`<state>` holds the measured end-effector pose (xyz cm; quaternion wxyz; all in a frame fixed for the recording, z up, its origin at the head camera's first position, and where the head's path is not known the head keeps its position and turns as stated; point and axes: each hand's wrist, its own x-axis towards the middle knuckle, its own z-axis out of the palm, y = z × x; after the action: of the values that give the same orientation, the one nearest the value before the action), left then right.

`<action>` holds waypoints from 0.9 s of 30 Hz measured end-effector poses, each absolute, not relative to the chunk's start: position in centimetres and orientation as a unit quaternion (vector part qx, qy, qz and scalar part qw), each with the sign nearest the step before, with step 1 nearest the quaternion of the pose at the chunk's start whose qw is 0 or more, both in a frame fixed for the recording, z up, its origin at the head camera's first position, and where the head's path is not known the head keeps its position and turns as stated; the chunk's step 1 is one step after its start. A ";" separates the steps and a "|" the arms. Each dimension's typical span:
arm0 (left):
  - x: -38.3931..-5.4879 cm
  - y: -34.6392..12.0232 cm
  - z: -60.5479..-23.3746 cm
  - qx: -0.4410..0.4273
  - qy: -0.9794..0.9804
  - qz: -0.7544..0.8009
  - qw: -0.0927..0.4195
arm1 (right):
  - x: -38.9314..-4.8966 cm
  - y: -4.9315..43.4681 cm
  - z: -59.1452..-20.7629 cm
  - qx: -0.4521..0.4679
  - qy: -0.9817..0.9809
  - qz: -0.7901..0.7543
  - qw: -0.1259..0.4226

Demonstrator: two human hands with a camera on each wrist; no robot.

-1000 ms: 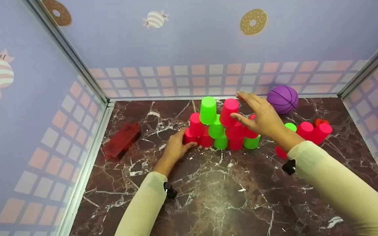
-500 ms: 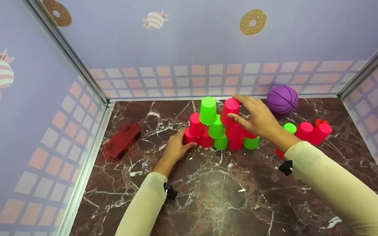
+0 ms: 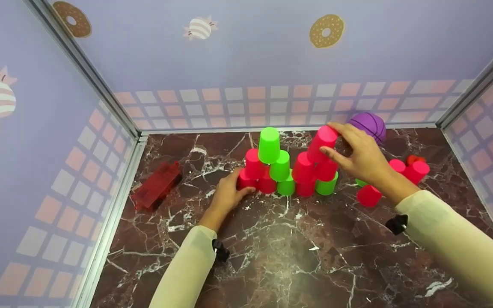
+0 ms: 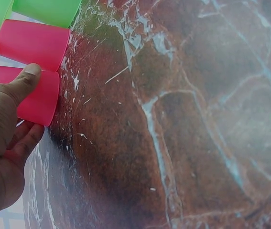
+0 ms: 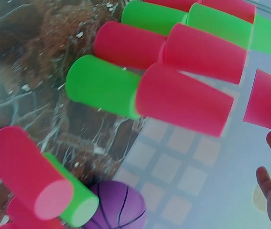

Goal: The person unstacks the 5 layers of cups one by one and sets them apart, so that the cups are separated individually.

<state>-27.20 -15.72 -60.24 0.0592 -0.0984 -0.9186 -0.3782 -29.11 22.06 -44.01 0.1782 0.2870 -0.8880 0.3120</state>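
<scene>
Holding a pink cup (image 3: 321, 143) above the right side of the stack (image 3: 280, 166), the right hand (image 3: 364, 156) partly hides the ball (image 3: 369, 125); its wrist view crops hand and cup. The left hand (image 3: 225, 196) grips and partly covers the bottom-left cup (image 3: 247, 179)

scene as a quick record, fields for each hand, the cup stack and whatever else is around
left hand: holds the leftmost cup of the bottom row
right hand: holds a red cup above the middle row's right end
bottom row, left to right: red, red, green, red, green
middle row, left to right: red, green, red, red
top: green cup, at left
loose cups: red and green, at right
purple ball: back, partly behind the right hand
red object: at left
</scene>
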 end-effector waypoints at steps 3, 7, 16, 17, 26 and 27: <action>-27.2 -15.7 -60.3 -0.104 -0.917 -0.379 0.067 | -28.8 23.5 -44.1 0.285 -0.889 0.304 0.189; -27.2 -15.7 -60.3 -0.099 -0.916 -0.382 0.066 | -28.3 25.5 -44.2 0.275 -0.890 0.303 0.201; -27.2 -15.7 -60.2 -0.084 -0.922 -0.375 0.052 | -27.1 30.0 -45.4 0.230 -0.904 0.278 0.227; -27.2 -15.7 -60.2 -0.083 -0.922 -0.374 0.051 | -26.9 30.5 -45.6 0.226 -0.906 0.276 0.229; -27.2 -15.7 -60.2 -0.086 -0.921 -0.375 0.053 | -26.0 35.5 -48.2 0.185 -0.922 0.243 0.240; -27.2 -15.7 -60.2 -0.086 -0.922 -0.374 0.054 | -25.9 36.0 -48.6 0.181 -0.922 0.241 0.243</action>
<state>-27.22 -15.72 -60.20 0.0539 -0.0863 -0.9220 -0.3735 -25.91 35.98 -48.55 0.2428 0.1811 -0.9220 0.2412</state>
